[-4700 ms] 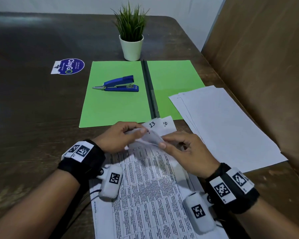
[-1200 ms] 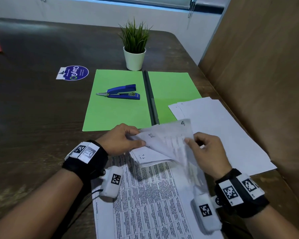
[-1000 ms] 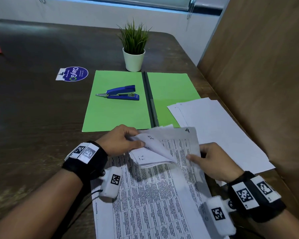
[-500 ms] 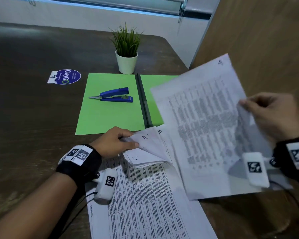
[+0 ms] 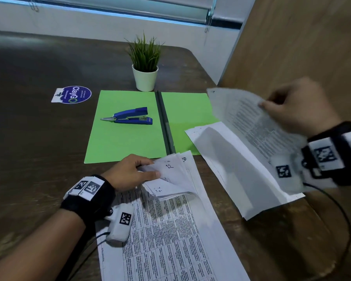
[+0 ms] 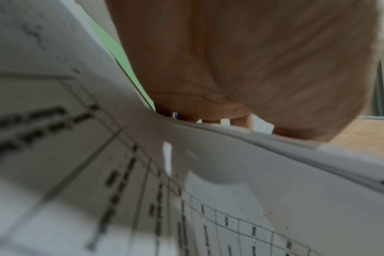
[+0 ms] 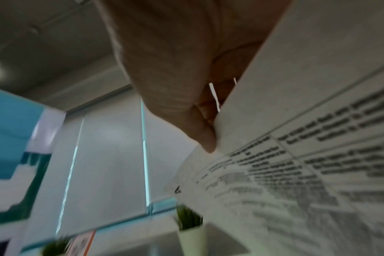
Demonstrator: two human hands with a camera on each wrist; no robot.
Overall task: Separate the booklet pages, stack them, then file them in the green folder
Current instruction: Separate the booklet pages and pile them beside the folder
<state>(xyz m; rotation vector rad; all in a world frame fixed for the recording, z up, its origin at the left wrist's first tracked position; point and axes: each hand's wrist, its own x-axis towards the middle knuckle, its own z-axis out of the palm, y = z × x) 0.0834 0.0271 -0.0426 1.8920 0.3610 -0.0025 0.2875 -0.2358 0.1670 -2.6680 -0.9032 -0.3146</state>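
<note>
Booklet (image 5: 166,230) lies flat on the table (image 5: 39,149), near edge centre, long axis running from the person toward the green folder (image 5: 128,136), tilted slightly left at the far end. Its top corner is curled up, page numbers "12" and "20" legible there.

Left hand (image 5: 130,173) sits on that far-left corner, thumb and fingers pinching the lifted page corners; the left wrist view shows the palm just above the bent sheets, fingertips hidden.

Right hand (image 5: 298,110) is raised at the right, pinching one loose page (image 5: 249,128) by its far edge between thumb and fingers. The page hangs tilted, printed side toward the camera, far-left corner up, long axis running diagonally from the folder's right flap down toward the right wrist. Motion blur on hand and page. The right wrist view shows the thumb tip on the sheet margin and a "4" at the corner.

Under the page: stack of loose sheets (image 5: 231,169), blank side up, overlapping the folder's right flap at its near-right corner and reaching the table's right edge.

Folder is open flat, spine pointing away from the person. Blue stapler (image 5: 130,118) on the left flap. Potted plant (image 5: 145,67) just beyond the spine. Wooden panel (image 5: 292,47) close on the right. Sticker (image 5: 72,95) left of folder.
</note>
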